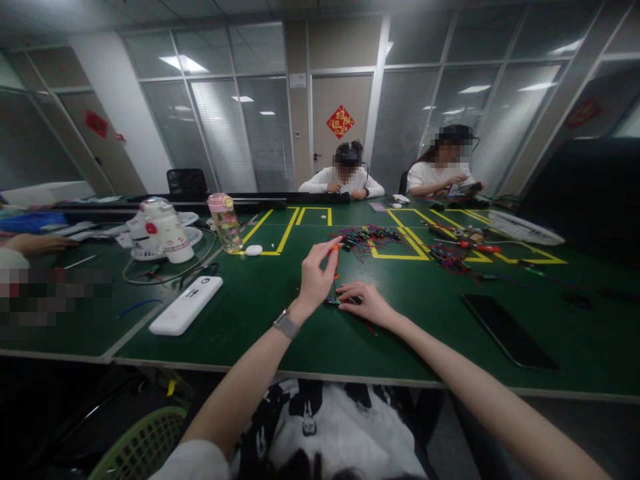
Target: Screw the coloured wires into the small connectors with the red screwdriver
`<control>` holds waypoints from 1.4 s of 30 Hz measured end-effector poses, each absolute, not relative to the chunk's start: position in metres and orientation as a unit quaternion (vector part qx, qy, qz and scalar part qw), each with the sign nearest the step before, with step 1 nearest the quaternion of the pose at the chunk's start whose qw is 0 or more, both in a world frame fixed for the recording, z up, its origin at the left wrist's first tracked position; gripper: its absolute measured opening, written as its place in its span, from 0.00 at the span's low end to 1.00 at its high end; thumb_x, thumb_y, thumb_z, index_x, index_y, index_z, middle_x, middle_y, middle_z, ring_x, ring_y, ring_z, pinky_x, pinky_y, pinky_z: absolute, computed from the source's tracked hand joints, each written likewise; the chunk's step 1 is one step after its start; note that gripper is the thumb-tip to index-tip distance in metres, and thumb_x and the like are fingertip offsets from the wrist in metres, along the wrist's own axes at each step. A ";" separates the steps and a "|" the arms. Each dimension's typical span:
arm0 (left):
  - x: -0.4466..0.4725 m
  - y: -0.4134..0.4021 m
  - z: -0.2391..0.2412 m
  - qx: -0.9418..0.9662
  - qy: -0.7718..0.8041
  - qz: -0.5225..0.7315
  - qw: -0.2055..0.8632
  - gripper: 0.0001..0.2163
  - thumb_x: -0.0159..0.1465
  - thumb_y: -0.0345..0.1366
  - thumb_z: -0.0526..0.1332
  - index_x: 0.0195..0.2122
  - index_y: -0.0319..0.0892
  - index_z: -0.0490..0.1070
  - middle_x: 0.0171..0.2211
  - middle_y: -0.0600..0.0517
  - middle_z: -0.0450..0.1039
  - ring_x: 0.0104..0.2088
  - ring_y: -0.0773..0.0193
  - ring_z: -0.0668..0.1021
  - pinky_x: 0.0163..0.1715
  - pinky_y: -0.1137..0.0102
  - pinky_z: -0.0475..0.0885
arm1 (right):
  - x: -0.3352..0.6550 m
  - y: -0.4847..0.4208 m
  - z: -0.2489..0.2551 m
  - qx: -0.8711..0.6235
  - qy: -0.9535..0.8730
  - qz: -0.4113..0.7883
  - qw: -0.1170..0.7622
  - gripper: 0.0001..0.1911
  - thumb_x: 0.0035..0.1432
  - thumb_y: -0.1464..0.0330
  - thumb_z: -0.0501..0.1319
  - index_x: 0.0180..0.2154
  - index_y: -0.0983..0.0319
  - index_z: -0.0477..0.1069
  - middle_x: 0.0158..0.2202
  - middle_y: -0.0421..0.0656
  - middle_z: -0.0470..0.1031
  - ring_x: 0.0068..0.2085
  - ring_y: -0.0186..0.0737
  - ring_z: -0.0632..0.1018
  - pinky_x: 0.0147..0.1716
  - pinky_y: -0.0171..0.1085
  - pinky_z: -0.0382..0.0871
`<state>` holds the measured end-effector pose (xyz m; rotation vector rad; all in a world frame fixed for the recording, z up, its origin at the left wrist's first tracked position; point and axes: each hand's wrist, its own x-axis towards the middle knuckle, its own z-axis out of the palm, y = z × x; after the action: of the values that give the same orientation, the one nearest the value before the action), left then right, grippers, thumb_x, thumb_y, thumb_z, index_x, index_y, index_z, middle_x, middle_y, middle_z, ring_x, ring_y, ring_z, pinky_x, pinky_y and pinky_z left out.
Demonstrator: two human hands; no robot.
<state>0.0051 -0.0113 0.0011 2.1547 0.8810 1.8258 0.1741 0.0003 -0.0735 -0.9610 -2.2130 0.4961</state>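
My left hand [318, 272] is closed on an upright screwdriver [336, 273] with orange on its handle, and its thin shaft points down. Below the tip lies a small circuit board [332, 302] on the green table. My right hand [367, 303] rests low beside the board, its fingertips pressed on the right end of it. Red and dark wires [371, 328] stick out from under that hand. Just beyond my hands spreads a heap of small wired boards [367, 239]. My fingers partly hide the screwdriver's handle and the board.
A white power bank [187, 305] lies to the left, a black phone [507, 330] to the right. Behind stand a pink-lidded bottle [225, 223] and a white jug [167, 230]. More wired parts [453, 257] lie at right. People sit across the table and at left.
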 end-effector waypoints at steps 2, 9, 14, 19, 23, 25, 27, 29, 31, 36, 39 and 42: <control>0.005 -0.011 0.001 0.717 0.307 0.621 0.075 0.11 0.66 0.34 0.57 0.47 0.44 0.73 0.38 0.49 0.75 0.40 0.63 0.75 0.43 0.67 0.69 | 0.174 0.000 -0.073 -0.368 -0.848 0.190 0.332 0.07 0.52 0.65 0.66 0.35 0.57 0.80 0.44 0.46 0.79 0.49 0.48 0.77 0.55 0.52 0.63; 0.005 -0.012 0.001 0.714 0.321 0.616 0.083 0.10 0.66 0.36 0.56 0.45 0.44 0.74 0.38 0.50 0.71 0.40 0.64 0.74 0.44 0.68 0.68 | 0.174 0.000 -0.073 -0.366 -0.848 0.188 0.333 0.07 0.53 0.65 0.66 0.35 0.58 0.80 0.43 0.47 0.79 0.49 0.49 0.76 0.52 0.50 0.66; 0.006 -0.012 0.001 0.730 0.297 0.604 0.116 0.14 0.69 0.33 0.50 0.53 0.44 0.68 0.46 0.48 0.73 0.47 0.63 0.73 0.49 0.67 0.66 | 0.174 0.000 -0.073 -0.368 -0.848 0.188 0.333 0.07 0.52 0.65 0.66 0.35 0.58 0.80 0.43 0.46 0.80 0.49 0.49 0.77 0.52 0.50 0.65; 0.006 -0.010 0.000 0.720 0.315 0.614 0.077 0.10 0.64 0.35 0.59 0.46 0.44 0.73 0.36 0.51 0.72 0.37 0.64 0.74 0.41 0.69 0.68 | 0.174 0.000 -0.074 -0.363 -0.847 0.189 0.339 0.07 0.52 0.66 0.66 0.35 0.58 0.80 0.43 0.47 0.80 0.48 0.48 0.76 0.50 0.49 0.67; 0.006 -0.011 0.000 0.707 0.328 0.623 0.070 0.08 0.63 0.38 0.60 0.41 0.43 0.74 0.34 0.51 0.69 0.36 0.65 0.73 0.40 0.70 0.68 | 0.175 0.001 -0.075 -0.362 -0.847 0.189 0.341 0.07 0.52 0.65 0.66 0.35 0.58 0.80 0.43 0.46 0.80 0.48 0.48 0.76 0.51 0.49 0.67; 0.006 -0.012 0.001 0.711 0.324 0.618 0.085 0.10 0.67 0.37 0.54 0.44 0.43 0.73 0.37 0.49 0.70 0.39 0.64 0.74 0.42 0.69 0.68 | 0.175 0.001 -0.076 -0.362 -0.846 0.189 0.342 0.07 0.53 0.65 0.66 0.35 0.58 0.80 0.43 0.46 0.80 0.49 0.48 0.76 0.51 0.49 0.68; 0.006 -0.013 0.002 0.719 0.312 0.613 0.100 0.13 0.69 0.35 0.49 0.48 0.43 0.71 0.43 0.47 0.72 0.44 0.63 0.74 0.45 0.68 0.68 | 0.175 0.001 -0.076 -0.362 -0.846 0.191 0.342 0.08 0.53 0.64 0.66 0.36 0.57 0.80 0.43 0.46 0.80 0.49 0.48 0.76 0.51 0.49 0.67; 0.006 -0.013 0.002 0.726 0.302 0.609 0.107 0.14 0.69 0.35 0.49 0.50 0.43 0.70 0.46 0.47 0.72 0.47 0.62 0.74 0.48 0.66 0.68 | 0.175 0.001 -0.075 -0.362 -0.846 0.191 0.340 0.08 0.53 0.64 0.66 0.36 0.57 0.80 0.43 0.46 0.79 0.49 0.48 0.76 0.51 0.49 0.67; 0.006 -0.013 0.002 0.727 0.299 0.609 0.105 0.13 0.69 0.34 0.51 0.50 0.44 0.70 0.44 0.47 0.74 0.45 0.62 0.75 0.47 0.66 0.69 | 0.175 0.001 -0.075 -0.363 -0.847 0.191 0.339 0.08 0.53 0.64 0.66 0.36 0.57 0.80 0.43 0.46 0.79 0.49 0.48 0.76 0.52 0.49 0.66; 0.005 -0.011 0.001 0.703 0.320 0.632 0.061 0.07 0.63 0.36 0.61 0.40 0.43 0.75 0.34 0.51 0.71 0.36 0.65 0.74 0.40 0.69 0.69 | 0.174 0.001 -0.075 -0.363 -0.847 0.188 0.340 0.07 0.53 0.64 0.66 0.35 0.57 0.80 0.43 0.46 0.79 0.49 0.48 0.77 0.52 0.50 0.66; 0.005 -0.012 0.002 0.697 0.328 0.635 0.060 0.06 0.62 0.37 0.62 0.39 0.43 0.75 0.34 0.51 0.70 0.36 0.65 0.73 0.40 0.69 0.69 | 0.174 0.001 -0.076 -0.365 -0.847 0.188 0.338 0.07 0.53 0.64 0.66 0.35 0.57 0.80 0.44 0.46 0.79 0.49 0.48 0.77 0.54 0.52 0.63; 0.005 -0.012 0.001 0.709 0.312 0.625 0.092 0.11 0.68 0.36 0.53 0.46 0.44 0.73 0.40 0.49 0.72 0.42 0.63 0.74 0.45 0.67 0.69 | 0.175 0.002 -0.077 -0.368 -0.847 0.189 0.335 0.07 0.53 0.63 0.66 0.35 0.57 0.79 0.44 0.45 0.79 0.49 0.48 0.77 0.56 0.53 0.62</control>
<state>0.0054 -0.0125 0.0015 2.1061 0.9264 1.8570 0.1746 0.0017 -0.0768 -0.9598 -2.2098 0.4926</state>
